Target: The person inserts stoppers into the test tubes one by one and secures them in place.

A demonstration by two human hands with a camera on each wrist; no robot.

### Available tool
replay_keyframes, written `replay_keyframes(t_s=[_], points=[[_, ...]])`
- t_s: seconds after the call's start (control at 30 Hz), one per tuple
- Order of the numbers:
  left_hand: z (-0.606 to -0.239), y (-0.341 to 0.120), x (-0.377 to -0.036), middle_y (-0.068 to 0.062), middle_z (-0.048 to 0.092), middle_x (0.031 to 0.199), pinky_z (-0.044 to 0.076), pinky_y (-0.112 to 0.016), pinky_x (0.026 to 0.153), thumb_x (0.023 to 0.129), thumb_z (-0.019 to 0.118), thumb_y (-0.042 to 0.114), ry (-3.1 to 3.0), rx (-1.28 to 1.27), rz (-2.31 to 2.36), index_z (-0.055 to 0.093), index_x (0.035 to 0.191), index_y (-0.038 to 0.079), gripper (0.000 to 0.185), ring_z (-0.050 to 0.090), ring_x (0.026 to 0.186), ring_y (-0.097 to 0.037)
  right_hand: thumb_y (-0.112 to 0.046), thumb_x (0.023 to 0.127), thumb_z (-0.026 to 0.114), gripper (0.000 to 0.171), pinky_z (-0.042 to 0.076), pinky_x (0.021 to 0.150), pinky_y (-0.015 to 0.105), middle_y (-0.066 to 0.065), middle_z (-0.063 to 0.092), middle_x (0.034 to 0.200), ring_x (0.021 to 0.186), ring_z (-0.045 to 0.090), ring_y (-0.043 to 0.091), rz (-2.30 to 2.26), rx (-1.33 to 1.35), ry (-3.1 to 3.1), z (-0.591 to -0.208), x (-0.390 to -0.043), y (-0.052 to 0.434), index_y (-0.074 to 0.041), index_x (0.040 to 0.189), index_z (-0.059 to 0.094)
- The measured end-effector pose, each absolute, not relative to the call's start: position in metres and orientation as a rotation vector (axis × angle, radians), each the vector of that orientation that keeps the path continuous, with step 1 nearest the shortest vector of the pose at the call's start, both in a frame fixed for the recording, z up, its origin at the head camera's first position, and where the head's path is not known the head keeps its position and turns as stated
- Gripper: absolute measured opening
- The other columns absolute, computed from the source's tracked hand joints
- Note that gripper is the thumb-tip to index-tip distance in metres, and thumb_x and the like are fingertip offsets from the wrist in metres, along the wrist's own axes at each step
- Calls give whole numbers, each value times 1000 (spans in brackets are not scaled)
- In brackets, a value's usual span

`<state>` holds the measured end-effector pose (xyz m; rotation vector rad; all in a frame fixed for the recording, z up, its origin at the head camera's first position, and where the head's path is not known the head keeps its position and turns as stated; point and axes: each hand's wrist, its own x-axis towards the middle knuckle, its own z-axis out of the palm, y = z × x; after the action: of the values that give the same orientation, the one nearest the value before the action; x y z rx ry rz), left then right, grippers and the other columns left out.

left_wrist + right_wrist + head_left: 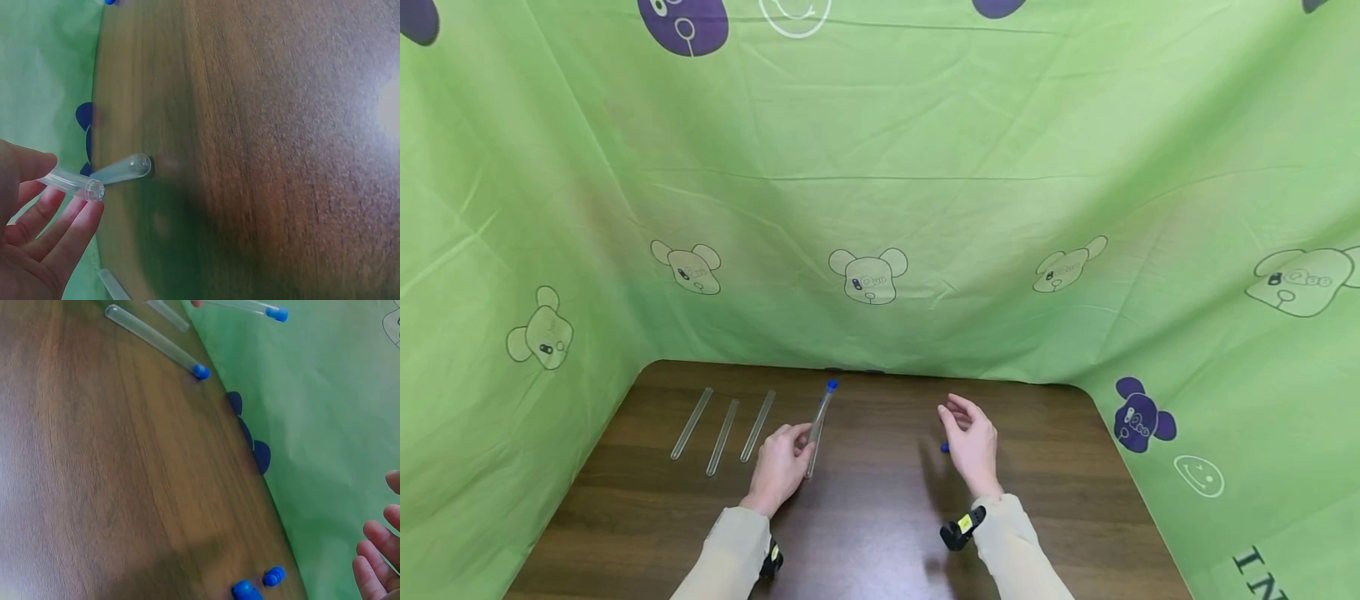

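Left hand (781,467) fingers grasping blue-capped test tube (820,423), lifted off wooden counter (880,533); right hand (972,443) fingers released, hovering beside loose blue caps (256,585); three bare tubes (724,433) lying left

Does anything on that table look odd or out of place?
Nothing is spilled or broken. Three tubes lie uncapped in a neat row, while the left hand holds a capped tube and loose blue caps sit apart near the right hand.

— What sort of place is this?
— A makeshift recording booth: a dark wooden bench (880,517) walled in by green cartoon-bear cloth (925,208) from 9 round to 3 o'clock.
— Any lab signs?
— Clear test tubes (722,433) lying at 11 o'clock.
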<state>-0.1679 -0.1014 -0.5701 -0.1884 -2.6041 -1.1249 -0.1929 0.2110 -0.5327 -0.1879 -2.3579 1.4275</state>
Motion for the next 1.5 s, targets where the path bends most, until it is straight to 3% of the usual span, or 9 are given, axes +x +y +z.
replay_keyframes(t_s=[0.37,0.83,1.5], points=[[-573,-108,-168,-3,66,87,56,-31,64,86,77,1,-2625,-142,-1080,73,115,-1,30,67,71,-13,-18,97,72,32,53,89,36,13,73,114,101,70,28,1369,-215,-2401,-534,-191,224,-3,125,70],[-579,-116,-168,-2,65,82,54,-33,64,85,78,0,-2646,-99,-1015,74,115,-2,31,64,69,-13,-17,96,72,32,53,93,48,19,72,113,103,70,36,1341,-248,-2413,-538,-186,235,1,123,70],[-585,-121,-169,-2,68,80,54,-44,64,84,77,2,-2708,26,-959,74,111,-3,28,66,73,-26,-21,96,72,36,51,94,47,18,72,114,103,70,34,1283,-277,-2526,-553,-179,248,1,124,69]])
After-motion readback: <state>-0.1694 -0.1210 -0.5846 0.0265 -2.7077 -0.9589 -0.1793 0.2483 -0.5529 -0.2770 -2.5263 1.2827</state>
